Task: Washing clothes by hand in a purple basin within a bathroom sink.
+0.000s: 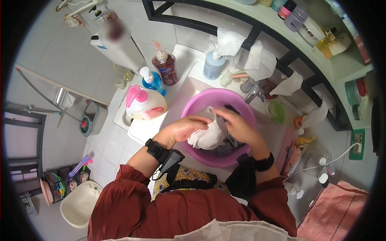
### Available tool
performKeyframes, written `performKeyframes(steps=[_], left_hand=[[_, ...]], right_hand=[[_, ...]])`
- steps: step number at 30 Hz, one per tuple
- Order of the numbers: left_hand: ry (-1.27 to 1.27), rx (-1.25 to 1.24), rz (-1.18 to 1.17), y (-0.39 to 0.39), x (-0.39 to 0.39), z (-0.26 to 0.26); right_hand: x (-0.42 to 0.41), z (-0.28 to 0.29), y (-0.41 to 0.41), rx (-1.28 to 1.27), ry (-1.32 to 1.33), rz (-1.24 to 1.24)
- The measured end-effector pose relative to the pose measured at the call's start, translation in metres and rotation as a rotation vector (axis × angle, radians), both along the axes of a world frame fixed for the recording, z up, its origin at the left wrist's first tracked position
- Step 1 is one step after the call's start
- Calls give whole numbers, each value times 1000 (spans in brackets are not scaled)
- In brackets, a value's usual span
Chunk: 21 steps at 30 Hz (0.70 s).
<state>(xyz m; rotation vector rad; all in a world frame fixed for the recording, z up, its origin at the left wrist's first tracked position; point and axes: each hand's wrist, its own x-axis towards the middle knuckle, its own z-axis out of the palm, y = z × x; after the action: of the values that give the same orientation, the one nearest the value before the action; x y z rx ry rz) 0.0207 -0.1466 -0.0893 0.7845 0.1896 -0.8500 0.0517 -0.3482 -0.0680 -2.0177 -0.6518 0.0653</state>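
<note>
A bunched white cloth point(209, 137) is held over a pink plastic basin point(193, 104) that stands in the white washbasin point(173, 104). My left hand point(187, 126) grips the cloth from the left, thumb and fingers closed on its upper side. On the other side, my right hand point(239, 125) has its fingertips at the cloth's top edge, pinching or touching it; the hand hides part of the contact. Beneath the cloth, dark grey fabric point(227, 149) lies in the basin. A black cloth point(242, 179) hangs at the basin's near right rim.
A chrome faucet point(254, 92) reaches over the basin's far right rim. Left stand a white pump bottle with a pink top point(147, 104), a blue pump bottle point(156, 82) and a dark red one point(166, 67). A pale blue pump bottle point(214, 66) stands behind, below a black metal rack point(196, 25).
</note>
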Motion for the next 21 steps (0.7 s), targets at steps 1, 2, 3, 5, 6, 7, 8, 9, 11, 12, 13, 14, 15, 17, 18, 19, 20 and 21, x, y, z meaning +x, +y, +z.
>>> performKeyframes(steps=[1, 2, 3, 5, 6, 7, 8, 9, 11, 12, 13, 14, 15, 17, 18, 19, 20, 21], left_hand=[[-79, 17, -79, -1, 1, 7], [-157, 34, -158, -2, 3, 12], [-156, 38, -155, 0, 2, 14], [-527, 126, -357, 4, 1, 15], [-601, 191, -370, 6, 0, 9], [-600, 194, -369, 11, 0, 5], [-655, 365, -368, 16, -1, 0], [-707, 538, -363, 21, -2, -5], [-701, 685, -261, 30, -4, -15], [-684, 882, -220, 34, -2, -19], [-662, 1078, -176, 36, -1, -22], [-641, 1040, -91, 37, -1, -25], [-640, 1040, -92, 37, 0, -23], [-456, 840, 132, 36, 0, -15], [-419, 672, 258, 33, 3, -15], [-422, 671, 258, 33, 6, -13], [-289, 496, 354, 34, 8, -10], [-156, 320, 441, 33, 9, -5]], right_hand=[[0, -1, 6, -11, 88, 193], [1, -1, 8, -22, 175, 387], [3, 0, 8, -18, 175, 391], [8, 2, 2, -420, 149, 424], [9, -3, -4, -419, 149, 424], [10, -12, -10, -396, 135, 364], [10, -19, -16, -373, 121, 303], [9, -21, -19, -372, 121, 306], [8, -24, -24, -246, 183, 234], [8, -25, -27, -248, 184, 231], [8, -25, -30, -122, 201, 226], [8, -25, -33, 4, 218, 220], [10, -21, -35, 4, 219, 220], [14, -7, -40, -87, 661, 124], [14, -4, -44, -112, 629, 153], [14, -6, -48, -113, 627, 151], [13, -9, -53, -55, 636, 224], [12, -11, -58, 4, 645, 294]])
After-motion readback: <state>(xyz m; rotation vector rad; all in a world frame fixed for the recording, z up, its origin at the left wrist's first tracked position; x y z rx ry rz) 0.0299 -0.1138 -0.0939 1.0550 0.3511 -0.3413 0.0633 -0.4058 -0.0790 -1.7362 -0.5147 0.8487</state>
